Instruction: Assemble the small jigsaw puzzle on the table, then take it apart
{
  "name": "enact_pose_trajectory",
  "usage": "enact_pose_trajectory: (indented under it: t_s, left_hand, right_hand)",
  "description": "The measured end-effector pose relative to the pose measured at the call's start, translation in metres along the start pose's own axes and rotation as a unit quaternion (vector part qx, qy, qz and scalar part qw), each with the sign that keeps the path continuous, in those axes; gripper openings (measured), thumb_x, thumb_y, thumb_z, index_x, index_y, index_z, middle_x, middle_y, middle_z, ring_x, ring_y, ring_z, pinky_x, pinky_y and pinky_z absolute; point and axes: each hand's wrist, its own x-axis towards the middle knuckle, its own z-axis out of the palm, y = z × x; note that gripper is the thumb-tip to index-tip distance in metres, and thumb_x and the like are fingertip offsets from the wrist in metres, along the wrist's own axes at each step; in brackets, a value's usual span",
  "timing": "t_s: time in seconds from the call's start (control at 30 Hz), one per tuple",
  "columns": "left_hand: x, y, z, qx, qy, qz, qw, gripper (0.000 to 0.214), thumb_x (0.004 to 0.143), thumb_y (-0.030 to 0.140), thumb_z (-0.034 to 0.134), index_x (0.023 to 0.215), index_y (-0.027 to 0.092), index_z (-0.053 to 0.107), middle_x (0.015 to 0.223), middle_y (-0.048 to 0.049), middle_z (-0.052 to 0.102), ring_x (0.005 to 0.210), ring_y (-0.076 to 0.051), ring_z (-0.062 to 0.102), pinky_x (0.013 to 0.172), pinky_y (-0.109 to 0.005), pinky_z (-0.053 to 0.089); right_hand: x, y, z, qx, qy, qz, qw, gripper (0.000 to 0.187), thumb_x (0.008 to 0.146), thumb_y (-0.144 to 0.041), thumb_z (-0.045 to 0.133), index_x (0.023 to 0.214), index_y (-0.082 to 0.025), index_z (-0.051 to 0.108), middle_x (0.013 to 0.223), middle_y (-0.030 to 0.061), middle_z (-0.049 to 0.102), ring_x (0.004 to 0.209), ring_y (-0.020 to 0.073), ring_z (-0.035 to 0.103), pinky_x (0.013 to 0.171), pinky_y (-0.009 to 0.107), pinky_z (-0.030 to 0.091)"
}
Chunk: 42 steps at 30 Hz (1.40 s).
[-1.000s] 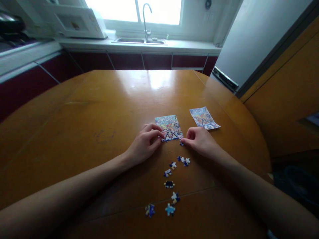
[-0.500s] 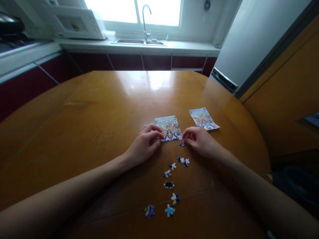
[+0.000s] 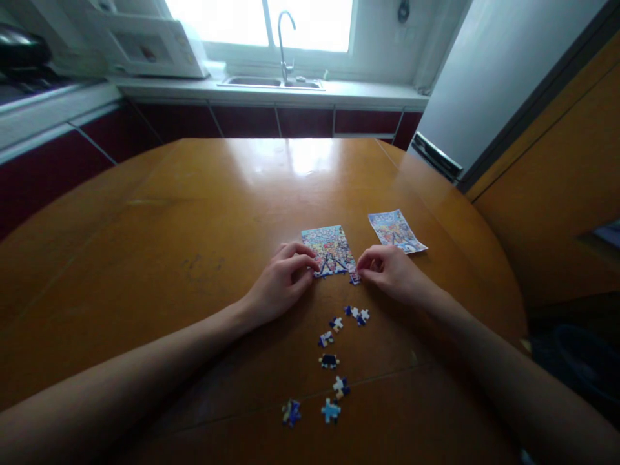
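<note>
In the head view, a nearly square, thin jigsaw puzzle of interlocked pieces (image 3: 328, 248) lies flat on the brown, glossy wooden table (image 3: 217, 194), between the two hands. Its print is crowded with small multicoloured shapes: a pale blue band with lettering along the far edge, yellows and reds in the middle, dark slanting strokes towards the near edge. That near edge is ragged with knobs and notches, and at its right end a small pinkish-purple printed piece (image 3: 354, 276) juts out towards the person.

The bare left hand (image 3: 283, 281) is loosely bent, its fingertips at the puzzle's near left edge; whether it grips cannot be told. The bare right hand (image 3: 390, 271) has its thumb and fingers drawn together beside the jutting piece; whether they pinch it cannot be told.

Nearer the person lie loose pieces, among them a light blue knobbed cardboard piece (image 3: 330, 411) and a dark-centred piece with pale knobs (image 3: 329, 361). A small rectangular paper sheet with a similar colourful print (image 3: 397, 230) lies beyond the right hand.
</note>
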Motion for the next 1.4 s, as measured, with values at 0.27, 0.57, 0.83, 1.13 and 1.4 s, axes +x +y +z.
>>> enact_pose_trajectory:
  t_s: [0.27, 0.57, 0.83, 1.13, 1.4]
  left_hand:
    - [0.001, -0.002, 0.001, -0.006, 0.005, 0.001, 1.000, 0.018, 0.091, 0.016, 0.056, 0.090, 0.023, 0.072, 0.108, -0.0060, 0.063, 0.110, -0.024, 0.056, 0.099, -0.046, 0.046]
    - [-0.001, -0.002, -0.001, -0.004, 0.001, -0.005, 1.000, 0.017, 0.091, 0.017, 0.057, 0.090, 0.023, 0.073, 0.109, -0.0062, 0.063, 0.109, -0.024, 0.056, 0.098, -0.045, 0.047]
    - [0.000, -0.002, -0.001, -0.005, 0.002, 0.000, 1.000, 0.017, 0.092, 0.017, 0.055, 0.090, 0.022, 0.071, 0.108, -0.0057, 0.062, 0.108, -0.023, 0.056, 0.097, -0.043, 0.047]
    - [0.002, -0.004, -0.003, -0.040, 0.067, -0.023, 0.997, 0.018, 0.090, 0.013, 0.053, 0.099, 0.020, 0.067, 0.102, -0.0058, 0.065, 0.100, -0.021, 0.060, 0.087, -0.036, 0.051]
    - [0.001, -0.003, -0.007, 0.009, 0.102, 0.043, 0.994, 0.022, 0.092, 0.009, 0.051, 0.096, 0.020, 0.069, 0.100, -0.0056, 0.068, 0.099, -0.020, 0.061, 0.088, -0.036, 0.051]
  right_hand:
    - [0.000, 0.003, 0.004, 0.005, 0.008, -0.004, 1.000, 0.012, 0.083, -0.013, 0.062, 0.079, -0.018, 0.072, 0.072, 0.0019, 0.068, 0.064, 0.0136, 0.057, 0.061, 0.026, 0.042]
    - [-0.004, -0.012, 0.013, -0.093, 0.019, 0.062, 0.994, 0.016, 0.080, -0.030, 0.075, 0.072, -0.021, 0.064, 0.071, 0.0011, 0.068, 0.062, 0.0141, 0.056, 0.056, 0.027, 0.034]
    - [-0.005, -0.015, 0.016, -0.134, 0.026, 0.060, 0.989, 0.017, 0.082, -0.030, 0.074, 0.073, -0.021, 0.063, 0.073, 0.0012, 0.068, 0.064, 0.0139, 0.055, 0.057, 0.027, 0.032]
    - [-0.007, -0.016, 0.017, -0.143, 0.030, 0.048, 0.988, 0.016, 0.087, -0.030, 0.067, 0.075, -0.020, 0.061, 0.076, 0.0030, 0.068, 0.067, 0.0154, 0.057, 0.058, 0.027, 0.031]
    - [-0.006, -0.015, 0.011, -0.093, 0.024, 0.050, 0.994, 0.013, 0.092, -0.021, 0.056, 0.082, -0.020, 0.065, 0.078, 0.0035, 0.069, 0.068, 0.0152, 0.059, 0.063, 0.028, 0.036]
